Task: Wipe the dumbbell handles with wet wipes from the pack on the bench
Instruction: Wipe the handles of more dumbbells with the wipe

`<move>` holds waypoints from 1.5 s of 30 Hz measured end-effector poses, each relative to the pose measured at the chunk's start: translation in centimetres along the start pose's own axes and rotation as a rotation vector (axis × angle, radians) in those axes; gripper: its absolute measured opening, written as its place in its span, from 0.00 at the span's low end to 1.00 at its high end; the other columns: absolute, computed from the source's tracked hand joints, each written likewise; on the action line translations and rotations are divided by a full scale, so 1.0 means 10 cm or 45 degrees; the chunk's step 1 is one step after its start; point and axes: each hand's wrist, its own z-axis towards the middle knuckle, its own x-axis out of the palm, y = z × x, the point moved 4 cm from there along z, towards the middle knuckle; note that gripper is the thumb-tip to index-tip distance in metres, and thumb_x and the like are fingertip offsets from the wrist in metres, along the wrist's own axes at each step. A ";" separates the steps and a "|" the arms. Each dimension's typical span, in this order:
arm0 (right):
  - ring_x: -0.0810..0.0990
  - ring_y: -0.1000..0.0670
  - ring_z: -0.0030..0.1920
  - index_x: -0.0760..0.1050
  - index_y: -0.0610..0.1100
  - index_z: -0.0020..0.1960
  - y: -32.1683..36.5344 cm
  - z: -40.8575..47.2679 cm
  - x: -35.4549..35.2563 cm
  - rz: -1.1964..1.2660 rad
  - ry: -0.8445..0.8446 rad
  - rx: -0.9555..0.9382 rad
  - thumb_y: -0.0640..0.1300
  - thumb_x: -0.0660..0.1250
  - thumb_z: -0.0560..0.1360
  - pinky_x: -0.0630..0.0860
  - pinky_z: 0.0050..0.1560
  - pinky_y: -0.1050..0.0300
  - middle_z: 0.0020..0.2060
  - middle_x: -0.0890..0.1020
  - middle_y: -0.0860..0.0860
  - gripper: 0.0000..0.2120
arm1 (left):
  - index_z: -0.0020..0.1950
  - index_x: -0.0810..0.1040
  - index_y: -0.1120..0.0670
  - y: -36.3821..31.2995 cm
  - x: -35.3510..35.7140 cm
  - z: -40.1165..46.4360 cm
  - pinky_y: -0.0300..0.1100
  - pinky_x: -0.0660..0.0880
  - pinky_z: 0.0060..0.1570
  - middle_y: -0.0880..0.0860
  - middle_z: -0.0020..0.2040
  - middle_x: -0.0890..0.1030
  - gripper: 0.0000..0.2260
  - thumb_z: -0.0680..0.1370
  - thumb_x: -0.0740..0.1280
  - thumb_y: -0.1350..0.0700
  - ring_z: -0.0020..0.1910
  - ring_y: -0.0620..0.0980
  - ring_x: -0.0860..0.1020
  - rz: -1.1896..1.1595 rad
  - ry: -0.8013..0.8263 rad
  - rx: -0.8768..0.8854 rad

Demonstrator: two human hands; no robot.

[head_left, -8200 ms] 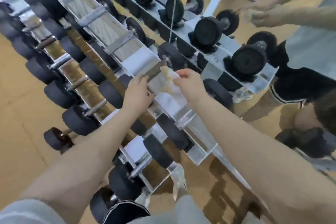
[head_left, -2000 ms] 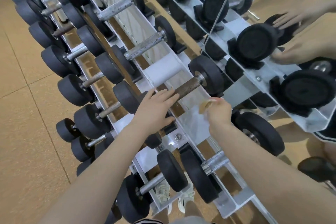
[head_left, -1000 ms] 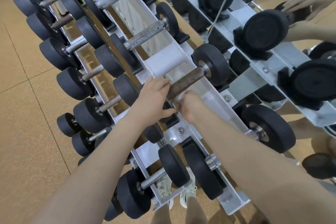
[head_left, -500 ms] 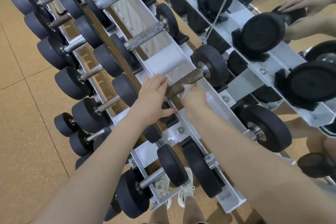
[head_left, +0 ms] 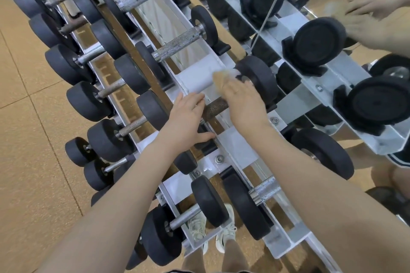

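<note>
A dumbbell (head_left: 221, 99) with black round ends and a dark, rusty-looking handle (head_left: 215, 107) lies across the middle shelf of a white metal rack (head_left: 235, 148), its far end (head_left: 258, 80) resting against the shelf's right edge. Two bare arms reach down toward it from the bottom of the view. The left hand (head_left: 186, 119) rests on the near end of the handle, fingers lying fairly straight over the bar and thumb spread to the side along the rack rail. The right hand (head_left: 241, 102) covers the far part of the handle, fingers curled down around a stained, brownish wet wipe (head_left: 219, 78) that it presses against the bar; a crumpled corner of the wipe sticks out above the knuckles, next to the dumbbell's far black end. A short stretch of bare handle shows between the two hands.

More black dumbbells sit in rows along the rack: smaller ones (head_left: 88, 99) on the lower shelf to the left, one with a bright knurled handle (head_left: 177, 45) just beyond the one being wiped, and bigger ones (head_left: 319, 43) on the upper shelf to the right. At the top right, another person's hands (head_left: 366, 20), blurred, lie on the end of a large dumbbell there. Pale sneakers (head_left: 213, 230) show through the rack at the bottom, standing on a tan, speckled floor (head_left: 28, 162).
</note>
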 end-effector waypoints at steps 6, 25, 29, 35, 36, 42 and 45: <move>0.81 0.39 0.53 0.80 0.35 0.52 0.25 -0.35 0.10 0.225 0.305 -0.447 0.37 0.52 0.68 0.74 0.55 0.43 0.52 0.82 0.39 0.22 | 0.74 0.59 0.61 0.01 0.00 0.00 0.41 0.35 0.69 0.56 0.74 0.59 0.36 0.72 0.70 0.47 0.74 0.54 0.55 -0.077 -0.093 0.038; 0.79 0.54 0.38 0.76 0.43 0.45 -0.38 -1.69 -0.90 1.786 0.077 1.100 0.37 0.65 0.75 0.78 0.41 0.60 0.38 0.79 0.49 0.03 | 0.41 0.77 0.52 -1.10 -0.07 -0.51 0.33 0.73 0.32 0.43 0.29 0.77 0.04 0.74 0.70 0.55 0.29 0.41 0.74 -1.087 0.456 -0.067; 0.74 0.56 0.46 0.73 0.46 0.49 -0.10 -1.93 -1.07 0.855 -0.192 0.715 0.41 0.67 0.74 0.72 0.47 0.64 0.44 0.76 0.54 0.05 | 0.37 0.76 0.54 -1.27 0.07 -0.70 0.36 0.77 0.32 0.50 0.30 0.77 0.07 0.76 0.67 0.59 0.26 0.43 0.75 -1.314 0.253 -0.438; 0.80 0.43 0.46 0.78 0.40 0.50 0.45 -2.43 -1.02 0.359 -0.273 0.234 0.50 0.65 0.70 0.78 0.44 0.52 0.47 0.82 0.45 0.16 | 0.42 0.73 0.62 -1.51 0.24 -1.21 0.36 0.79 0.31 0.54 0.32 0.80 0.10 0.78 0.55 0.66 0.28 0.47 0.79 -1.999 0.389 -0.664; 0.80 0.45 0.47 0.79 0.41 0.51 0.48 -2.52 -0.96 0.244 -0.257 0.209 0.51 0.67 0.67 0.78 0.44 0.54 0.47 0.82 0.46 0.17 | 0.45 0.73 0.64 -1.54 0.27 -1.29 0.39 0.80 0.34 0.57 0.38 0.80 0.10 0.78 0.53 0.66 0.31 0.50 0.80 -2.149 0.443 -0.659; 0.79 0.43 0.47 0.80 0.39 0.52 0.50 -2.79 -0.75 0.251 -0.368 0.157 0.40 0.63 0.69 0.80 0.42 0.54 0.49 0.82 0.45 0.14 | 0.47 0.75 0.61 -1.53 0.38 -1.50 0.38 0.76 0.33 0.57 0.42 0.79 0.13 0.78 0.56 0.54 0.33 0.49 0.78 -1.874 0.455 -0.584; 0.80 0.42 0.47 0.78 0.40 0.52 0.41 -2.78 -0.77 0.555 -0.358 0.210 0.40 0.58 0.71 0.77 0.46 0.58 0.52 0.80 0.46 0.14 | 0.47 0.78 0.58 -1.60 0.32 -1.35 0.42 0.73 0.42 0.54 0.41 0.81 0.18 0.78 0.57 0.45 0.41 0.52 0.78 -1.030 0.298 -0.268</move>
